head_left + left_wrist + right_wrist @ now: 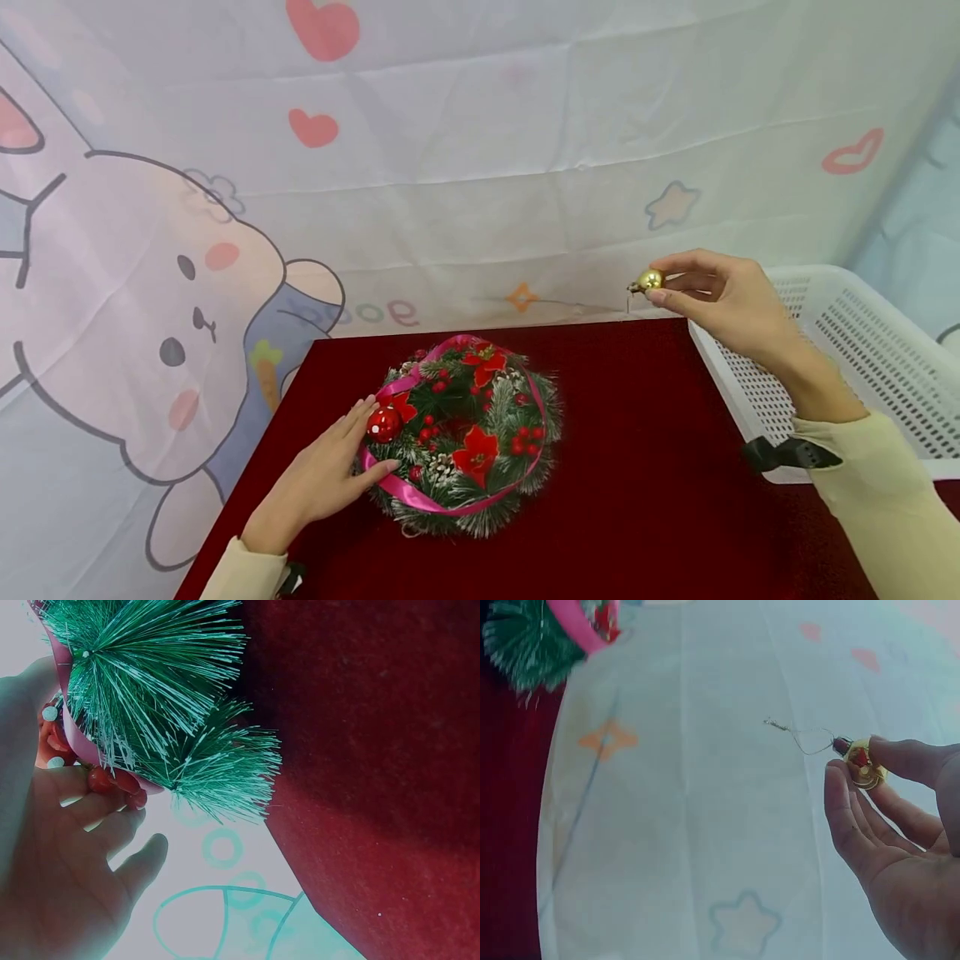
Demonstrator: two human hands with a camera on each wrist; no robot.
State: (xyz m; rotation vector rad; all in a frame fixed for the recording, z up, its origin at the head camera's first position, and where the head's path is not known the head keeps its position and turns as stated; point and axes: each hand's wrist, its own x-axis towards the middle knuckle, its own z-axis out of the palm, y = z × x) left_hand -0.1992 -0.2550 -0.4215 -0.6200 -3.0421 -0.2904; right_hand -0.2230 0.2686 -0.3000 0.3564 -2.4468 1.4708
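My right hand point(738, 312) pinches a small shiny gold Christmas ball point(650, 280) between thumb and fingertips, raised above the table's back edge. In the right wrist view a thin string loop point(802, 742) hangs from the cap of the gold ball point(865, 766). A green wreath point(525, 467) with red poinsettias, berries and frosted tips lies on the table, a pink ribbon point(411, 497) running round it. Against its left side rests my left hand point(322, 471), fingers extended beside a glossy red ball point(385, 424) and thumb over the ribbon. The left wrist view shows frosted needles point(165, 682) close by that palm.
A white perforated plastic basket point(716, 367) stands at the right, partly behind my right forearm. The table wears a dark red cloth point(630, 500). Close behind it hangs a pale printed curtain point(480, 225) with hearts, stars and a cartoon rabbit.
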